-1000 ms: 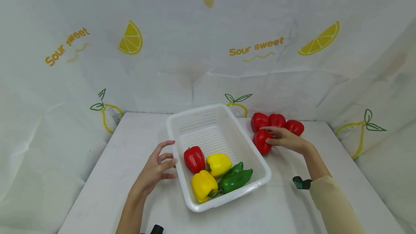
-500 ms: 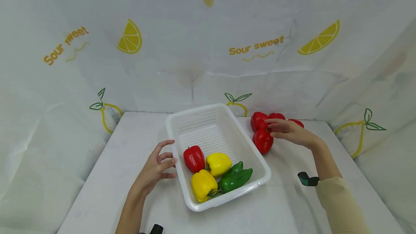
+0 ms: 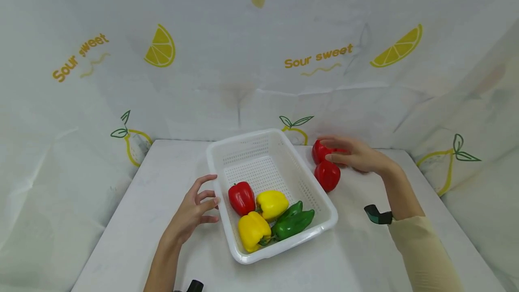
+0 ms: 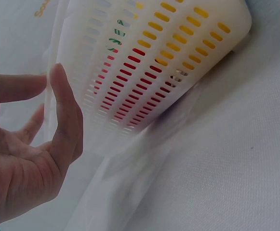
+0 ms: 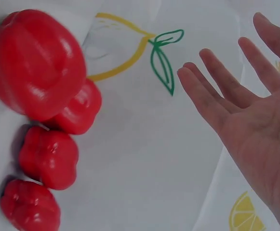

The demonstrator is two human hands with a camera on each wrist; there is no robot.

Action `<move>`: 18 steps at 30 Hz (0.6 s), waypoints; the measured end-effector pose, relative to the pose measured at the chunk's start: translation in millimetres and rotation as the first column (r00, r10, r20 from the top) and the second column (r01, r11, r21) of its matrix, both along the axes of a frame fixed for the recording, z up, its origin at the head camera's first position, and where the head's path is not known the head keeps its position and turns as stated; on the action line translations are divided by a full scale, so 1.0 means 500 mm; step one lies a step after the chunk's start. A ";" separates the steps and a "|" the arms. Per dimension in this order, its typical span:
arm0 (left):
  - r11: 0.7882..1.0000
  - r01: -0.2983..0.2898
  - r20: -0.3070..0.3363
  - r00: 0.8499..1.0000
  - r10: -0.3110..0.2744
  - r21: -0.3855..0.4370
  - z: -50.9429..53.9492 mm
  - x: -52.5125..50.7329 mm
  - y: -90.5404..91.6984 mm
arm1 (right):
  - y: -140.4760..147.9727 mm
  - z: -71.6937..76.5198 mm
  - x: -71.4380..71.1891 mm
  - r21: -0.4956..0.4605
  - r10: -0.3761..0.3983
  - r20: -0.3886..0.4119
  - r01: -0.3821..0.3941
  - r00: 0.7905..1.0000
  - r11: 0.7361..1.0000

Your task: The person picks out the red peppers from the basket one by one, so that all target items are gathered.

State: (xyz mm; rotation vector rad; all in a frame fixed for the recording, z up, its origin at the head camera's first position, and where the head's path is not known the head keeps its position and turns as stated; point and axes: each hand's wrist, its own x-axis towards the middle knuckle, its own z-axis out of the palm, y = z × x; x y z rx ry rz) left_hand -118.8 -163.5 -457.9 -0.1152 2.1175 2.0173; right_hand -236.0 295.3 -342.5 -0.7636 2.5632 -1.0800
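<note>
My left hand [image 3: 190, 213] holds the left rim of a white plastic basket [image 3: 320, 238], its fingers and thumb bent at the edge; the left wrist view shows this hand [image 4: 33, 159] against the slotted wall [image 4: 144, 72]. In the basket lie a red bell pepper [image 3: 242, 198], two yellow bell peppers [image 3: 272, 205] and two green peppers [image 3: 293, 223]. Beyond its right side, my right hand [image 3: 357, 153] hovers over a cluster of several red bell peppers [image 3: 327, 176], partly hiding those at the back. Seen from the right wrist, that hand [image 5: 255, 115] has spread fingers, apart from the peppers [image 5: 36, 65].
The white-covered table [image 3: 129, 238] carries everything. A pale curtain with printed lemons [image 3: 239, 57] stands right behind the table's far edge. The basket sits mid-table, turned at an angle.
My right hand has come off the front red bell pepper and shifted back over the rear ones. My left hand and the basket stay in place.
</note>
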 end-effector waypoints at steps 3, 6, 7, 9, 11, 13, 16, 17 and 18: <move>1.000 0.004 -0.002 1.000 -0.004 0.003 0.000 0.001 -0.001 | -0.026 0.020 -0.004 0.024 0.019 -0.044 -0.018 0.999 1.000; 1.000 0.013 -0.007 1.000 -0.013 0.005 -0.001 0.001 -0.001 | -0.053 0.034 -0.011 0.036 0.048 -0.072 -0.046 0.996 0.998; 1.000 0.018 -0.010 1.000 -0.018 0.005 0.000 0.001 -0.001 | -0.061 0.037 -0.013 0.038 0.057 -0.077 -0.055 0.995 0.998; 1.000 0.028 -0.014 1.000 -0.028 0.005 0.000 0.002 -0.002 | -0.077 0.045 -0.013 0.037 0.076 -0.075 -0.073 0.994 0.997; 1.000 0.025 -0.014 1.000 -0.025 0.007 0.001 0.002 -0.002 | -0.095 0.051 -0.014 0.031 0.099 -0.074 -0.096 0.992 0.995; 1.000 0.023 -0.014 1.000 -0.023 0.007 0.002 0.002 -0.002 | -0.115 0.057 -0.014 0.020 0.122 -0.070 -0.121 0.990 0.992; 1.000 0.018 -0.013 1.000 -0.018 0.004 0.001 0.001 -0.002 | -0.151 0.063 -0.015 -0.001 0.161 -0.062 -0.162 0.985 0.987; 1.000 0.014 -0.012 1.000 -0.014 0.005 0.001 0.001 -0.002 | -0.163 0.065 -0.015 -0.006 0.174 -0.057 -0.174 0.983 0.985; 1.000 0.017 -0.011 1.000 -0.017 0.003 0.000 0.001 -0.002 | -0.175 0.067 -0.013 -0.011 0.183 -0.054 -0.184 0.982 0.983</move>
